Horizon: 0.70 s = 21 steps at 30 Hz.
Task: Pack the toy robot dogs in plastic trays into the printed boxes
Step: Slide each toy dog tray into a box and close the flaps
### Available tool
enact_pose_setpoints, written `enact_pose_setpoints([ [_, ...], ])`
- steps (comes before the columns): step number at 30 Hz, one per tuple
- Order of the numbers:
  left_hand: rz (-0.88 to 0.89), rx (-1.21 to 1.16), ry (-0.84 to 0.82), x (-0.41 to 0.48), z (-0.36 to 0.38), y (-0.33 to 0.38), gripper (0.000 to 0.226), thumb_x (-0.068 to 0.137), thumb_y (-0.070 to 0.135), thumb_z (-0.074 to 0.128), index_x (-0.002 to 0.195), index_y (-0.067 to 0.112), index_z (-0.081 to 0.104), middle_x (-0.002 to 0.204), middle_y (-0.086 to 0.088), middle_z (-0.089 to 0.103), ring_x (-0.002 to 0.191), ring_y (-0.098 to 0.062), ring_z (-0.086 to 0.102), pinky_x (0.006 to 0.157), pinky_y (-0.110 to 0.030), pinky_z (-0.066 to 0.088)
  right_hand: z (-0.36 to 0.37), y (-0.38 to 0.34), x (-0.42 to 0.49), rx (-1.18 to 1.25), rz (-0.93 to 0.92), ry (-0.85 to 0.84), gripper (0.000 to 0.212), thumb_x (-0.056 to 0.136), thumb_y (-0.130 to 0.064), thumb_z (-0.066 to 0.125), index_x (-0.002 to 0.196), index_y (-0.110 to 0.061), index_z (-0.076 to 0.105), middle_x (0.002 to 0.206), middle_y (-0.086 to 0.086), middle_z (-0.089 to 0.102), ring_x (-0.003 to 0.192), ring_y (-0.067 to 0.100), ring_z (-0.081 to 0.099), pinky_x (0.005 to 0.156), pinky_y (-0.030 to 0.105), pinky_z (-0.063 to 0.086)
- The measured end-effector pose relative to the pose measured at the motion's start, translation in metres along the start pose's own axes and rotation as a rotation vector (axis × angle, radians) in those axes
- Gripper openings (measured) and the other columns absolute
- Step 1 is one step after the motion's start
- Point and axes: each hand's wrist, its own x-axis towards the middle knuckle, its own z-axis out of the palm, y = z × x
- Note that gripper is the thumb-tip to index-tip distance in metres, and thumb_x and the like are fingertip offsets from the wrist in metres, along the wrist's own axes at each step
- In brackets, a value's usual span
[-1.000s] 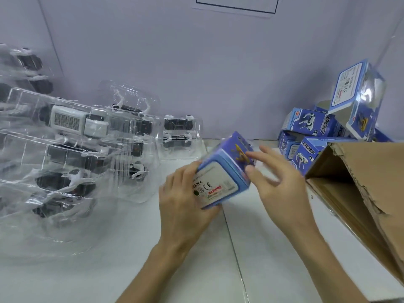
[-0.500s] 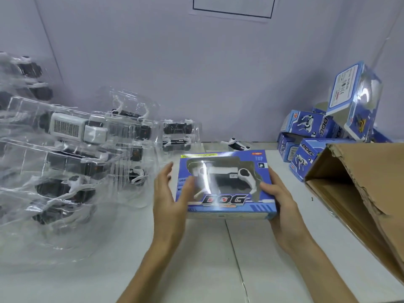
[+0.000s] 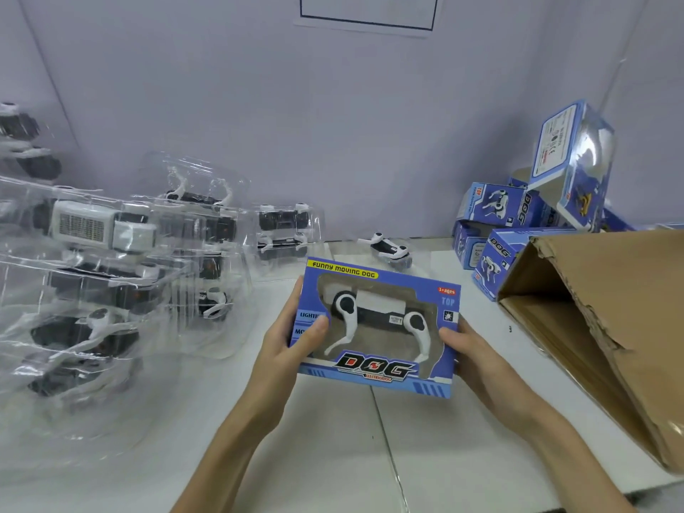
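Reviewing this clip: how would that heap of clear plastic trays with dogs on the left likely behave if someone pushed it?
The heap of clear trays looks thin-walled, so it would probably flex rather than slide as one block. The trays lie loosely at mixed angles, so some would likely shift or topple. The glossy plastic probably slides easily on the smooth white table.

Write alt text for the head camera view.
Two hands, left hand and right hand, hold a blue windowed box with a toy robot dog inside, above a white table. Clear plastic trays of dogs lie left; a cardboard carton and stacked boxes sit right.
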Motion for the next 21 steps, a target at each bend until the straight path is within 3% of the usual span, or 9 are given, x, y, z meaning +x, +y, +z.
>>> enact_pose_setpoints([
  [3, -0.037, -0.066, -0.034, -0.001, -0.001, 0.0, 0.051, 0.088, 0.041, 0.062, 0.136, 0.025, 0.06, 0.12, 0.001, 0.073, 0.107, -0.016, 0.07, 0.081, -0.018, 0.053, -0.018, -0.012, -0.003, -0.052, 0.062, -0.083, 0.071, 0.067, -0.06, 0.081, 0.131, -0.052, 0.051, 0.125, -0.004, 0.069, 0.11, 0.024, 0.069, 0.076, 0.03, 0.059],
  [5, -0.07, -0.178, -0.032, -0.001, -0.003, 0.001, 0.044, 0.094, 0.044, 0.052, 0.132, 0.025, 0.066, 0.126, 0.0, 0.071, 0.116, -0.017, 0.067, 0.089, -0.024, 0.051, -0.023, -0.021, -0.003, -0.05, 0.089, -0.078, 0.069, 0.066, -0.055, 0.08, 0.129, -0.047, 0.054, 0.119, 0.002, 0.072, 0.103, 0.028, 0.072, 0.07, 0.034, 0.06],
  [7, -0.061, -0.252, 0.01, -0.001, -0.006, 0.001, 0.052, 0.096, 0.049, 0.038, 0.135, 0.025, 0.062, 0.136, 0.003, 0.065, 0.126, -0.016, 0.06, 0.098, -0.034, 0.043, -0.022, -0.029, -0.002, -0.008, 0.115, -0.017, 0.063, 0.065, -0.053, 0.075, 0.124, -0.037, 0.06, 0.114, 0.008, 0.073, 0.095, 0.029, 0.073, 0.064, 0.035, 0.058],
  [10, -0.035, -0.302, 0.168, 0.004, -0.012, -0.006, 0.058, 0.093, 0.05, 0.035, 0.141, 0.025, 0.054, 0.143, 0.012, 0.058, 0.129, -0.018, 0.058, 0.101, -0.043, 0.041, -0.024, -0.043, 0.005, 0.183, 0.095, 0.18, 0.062, 0.067, -0.043, 0.079, 0.123, -0.021, 0.063, 0.112, 0.017, 0.072, 0.086, 0.031, 0.072, 0.06, 0.041, 0.058],
  [12, -0.046, -0.337, 0.213, 0.007, -0.013, -0.01, 0.052, 0.097, 0.045, 0.034, 0.139, 0.024, 0.056, 0.141, 0.011, 0.06, 0.125, -0.021, 0.061, 0.099, -0.046, 0.043, -0.032, -0.056, 0.01, 0.327, 0.0, 0.379, 0.053, 0.072, -0.034, 0.08, 0.119, -0.015, 0.062, 0.103, 0.016, 0.073, 0.085, 0.031, 0.069, 0.066, 0.047, 0.061],
  [14, -0.061, -0.335, 0.214, 0.01, -0.013, -0.011, 0.048, 0.1, 0.042, 0.032, 0.135, 0.023, 0.059, 0.138, 0.007, 0.062, 0.118, -0.022, 0.066, 0.097, -0.049, 0.046, -0.044, -0.069, 0.012, 0.512, -0.179, 0.566, 0.046, 0.077, -0.042, 0.071, 0.115, -0.017, 0.063, 0.094, 0.006, 0.07, 0.087, 0.027, 0.065, 0.084, 0.05, 0.059],
  [17, -0.079, -0.331, 0.2, 0.014, -0.006, -0.01, 0.047, 0.1, 0.041, 0.032, 0.134, 0.022, 0.059, 0.137, 0.006, 0.063, 0.112, -0.022, 0.069, 0.088, -0.048, 0.056, -0.055, -0.083, 0.011, 0.783, -0.484, 0.686, 0.032, 0.097, -0.046, 0.054, 0.124, -0.031, 0.06, 0.124, -0.004, 0.065, 0.121, 0.023, 0.06, 0.106, 0.05, 0.046],
  [19, -0.087, -0.32, 0.191, 0.013, -0.001, -0.012, 0.048, 0.098, 0.042, 0.034, 0.134, 0.022, 0.059, 0.136, 0.007, 0.064, 0.112, -0.024, 0.07, 0.086, -0.048, 0.057, -0.051, -0.08, 0.012, 0.687, -0.47, 0.778, 0.032, 0.106, -0.035, 0.042, 0.138, -0.035, 0.046, 0.131, -0.009, 0.058, 0.132, 0.026, 0.053, 0.11, 0.049, 0.042],
  [21, -0.092, -0.305, 0.185, 0.012, 0.002, -0.012, 0.049, 0.094, 0.044, 0.039, 0.131, 0.022, 0.061, 0.135, 0.006, 0.064, 0.11, -0.025, 0.07, 0.089, -0.052, 0.051, -0.041, -0.069, 0.018, 0.436, -0.356, 0.798, 0.035, 0.104, -0.018, 0.046, 0.137, -0.029, 0.051, 0.13, 0.0, 0.062, 0.131, 0.03, 0.053, 0.104, 0.043, 0.047],
])
